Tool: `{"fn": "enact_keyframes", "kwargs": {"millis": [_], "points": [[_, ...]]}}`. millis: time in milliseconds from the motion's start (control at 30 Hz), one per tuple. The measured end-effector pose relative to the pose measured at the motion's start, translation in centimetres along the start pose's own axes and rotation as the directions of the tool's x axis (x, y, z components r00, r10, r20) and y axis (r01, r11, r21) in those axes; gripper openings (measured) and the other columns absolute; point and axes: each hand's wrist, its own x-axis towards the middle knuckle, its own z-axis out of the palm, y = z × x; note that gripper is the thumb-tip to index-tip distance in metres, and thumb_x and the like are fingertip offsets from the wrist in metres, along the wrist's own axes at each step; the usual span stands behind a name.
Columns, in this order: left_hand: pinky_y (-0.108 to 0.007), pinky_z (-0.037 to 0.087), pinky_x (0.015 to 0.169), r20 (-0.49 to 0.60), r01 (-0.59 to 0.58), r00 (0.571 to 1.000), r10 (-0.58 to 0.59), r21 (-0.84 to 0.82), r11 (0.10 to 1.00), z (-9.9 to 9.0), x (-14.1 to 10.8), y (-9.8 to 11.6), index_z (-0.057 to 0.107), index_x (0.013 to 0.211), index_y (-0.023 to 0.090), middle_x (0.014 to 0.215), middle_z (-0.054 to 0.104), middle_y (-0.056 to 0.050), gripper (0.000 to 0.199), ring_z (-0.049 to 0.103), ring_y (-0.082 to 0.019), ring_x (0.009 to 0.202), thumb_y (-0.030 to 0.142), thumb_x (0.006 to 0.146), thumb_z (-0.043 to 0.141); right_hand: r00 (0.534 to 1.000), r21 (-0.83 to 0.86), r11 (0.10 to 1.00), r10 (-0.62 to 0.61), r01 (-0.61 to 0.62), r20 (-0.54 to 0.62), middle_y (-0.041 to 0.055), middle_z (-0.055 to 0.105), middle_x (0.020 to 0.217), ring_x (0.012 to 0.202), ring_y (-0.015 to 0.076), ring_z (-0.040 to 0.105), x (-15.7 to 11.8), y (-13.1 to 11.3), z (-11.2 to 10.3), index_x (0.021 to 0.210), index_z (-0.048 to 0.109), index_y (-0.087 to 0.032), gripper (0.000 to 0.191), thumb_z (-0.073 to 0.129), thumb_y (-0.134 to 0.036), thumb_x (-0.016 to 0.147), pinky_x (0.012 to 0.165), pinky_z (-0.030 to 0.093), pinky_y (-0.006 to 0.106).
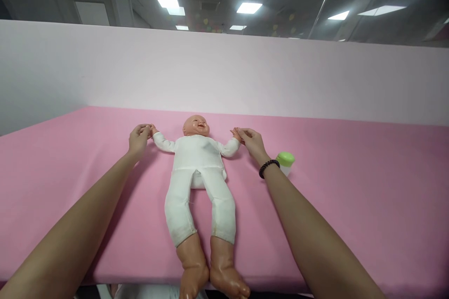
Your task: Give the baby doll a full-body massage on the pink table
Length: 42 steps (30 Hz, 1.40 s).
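Observation:
A baby doll with a white cloth body lies on its back on the pink surface, arms spread and bare feet over the near edge. My left hand pinches the doll's hand at the left. On the other side, my right hand has its fingers closed on the doll's other hand. A black beaded bracelet circles my right wrist. Partly behind that wrist stands a container with a green lid.
A white partition rises along the back of the pink surface. Beyond it are a door and lit ceiling panels. Something white shows below the near edge, under the doll's feet.

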Motion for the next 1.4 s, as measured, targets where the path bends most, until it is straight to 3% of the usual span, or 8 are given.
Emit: {"fn": "enact_keyframes", "kwargs": {"millis": [267,400,533,667,833,933,1067,1400], "points": [[-0.057,0.028,0.114,0.189,0.031,0.968,-0.168,0.571,0.821,-0.7,0.4,-0.8,0.071,0.116,0.023,0.132,0.065,-0.011,0.064,0.049,-0.037,0.132,0.060,0.096,0.023,0.988,-0.377,0.923,0.125,-0.082,0.091,0.0092,0.066,0.131,0.131,0.0246,0.053,-0.5,0.7,-0.5,0.111,0.075,-0.018,0.077,0.018,-0.069,0.099,0.118,0.029,0.040],[-0.070,0.000,0.115,0.278,-0.102,0.940,-0.196,0.780,0.618,-0.9,-0.3,-1.0,0.067,0.126,0.030,0.144,0.056,-0.008,0.065,0.021,-0.039,0.150,0.059,0.097,0.016,0.950,-0.513,0.845,0.265,-0.147,0.165,0.0044,0.059,0.141,0.135,0.0261,0.049,-1.7,0.5,-0.4,0.128,0.068,-0.023,0.073,0.022,-0.071,0.097,0.119,0.027,0.040],[-0.074,-0.003,0.112,0.309,-0.153,0.936,-0.168,0.787,0.597,-1.2,-0.7,-1.3,0.064,0.129,0.031,0.148,0.052,-0.007,0.062,0.021,-0.038,0.150,0.058,0.098,0.018,0.939,-0.516,0.844,0.284,-0.149,0.193,0.0030,0.055,0.145,0.138,0.0252,0.046,-2.2,0.4,-0.4,0.135,0.062,-0.024,0.071,0.024,-0.070,0.097,0.120,0.025,0.040],[-0.062,0.021,0.116,0.269,-0.082,0.956,-0.115,0.623,0.778,-1.2,-0.5,-1.5,0.071,0.114,0.027,0.133,0.065,-0.008,0.051,0.048,-0.036,0.134,0.055,0.096,0.032,0.960,-0.371,0.914,0.234,-0.163,0.156,0.0076,0.063,0.135,0.131,0.0254,0.053,-1.4,0.9,-0.4,0.113,0.072,-0.019,0.063,0.032,-0.065,0.098,0.119,0.029,0.041],[-0.043,0.047,0.102,0.095,0.011,0.995,-0.021,0.107,0.994,-0.4,-0.1,-0.8,0.070,0.104,0.019,0.117,0.070,-0.012,0.035,0.064,-0.027,0.111,0.044,0.081,0.065,0.972,0.042,0.974,0.224,-0.222,-0.070,0.0092,0.071,0.114,0.105,0.0252,0.069,-0.2,0.6,0.0,0.103,0.061,-0.021,0.034,0.075,-0.037,0.077,0.097,0.055,0.043],[-0.041,0.054,0.096,0.043,0.038,0.999,-0.033,-0.119,0.992,0.0,-0.2,0.6,0.064,0.118,0.019,0.115,0.068,-0.012,0.051,0.068,-0.024,0.103,0.032,0.071,0.079,0.965,0.260,0.946,0.231,-0.192,-0.126,0.0085,0.072,0.109,0.105,0.0248,0.070,-0.1,-0.8,0.2,0.104,0.056,-0.022,0.045,0.082,-0.024,0.068,0.100,0.055,0.044],[-0.039,0.054,0.098,0.098,0.064,0.994,-0.042,-0.240,0.969,-0.1,-0.5,2.5,0.060,0.129,0.022,0.117,0.068,-0.011,0.069,0.067,-0.023,0.108,0.024,0.065,0.085,0.996,0.352,0.932,0.072,-0.086,0.051,0.0094,0.071,0.114,0.118,0.0274,0.065,-0.7,-2.7,0.1,0.093,0.067,-0.018,0.032,0.084,-0.026,0.067,0.113,0.047,0.043],[-0.033,0.053,0.098,0.104,0.150,0.986,-0.127,-0.264,0.953,-0.5,-0.5,1.5,0.072,0.105,0.019,0.120,0.069,-0.011,0.036,0.065,-0.021,0.111,0.027,0.071,0.078,0.991,0.271,0.953,0.122,-0.134,0.059,0.0071,0.069,0.120,0.119,0.0269,0.063,-0.8,-1.6,-0.5,0.096,0.070,-0.021,0.032,0.082,-0.035,0.069,0.097,0.057,0.039]]}}
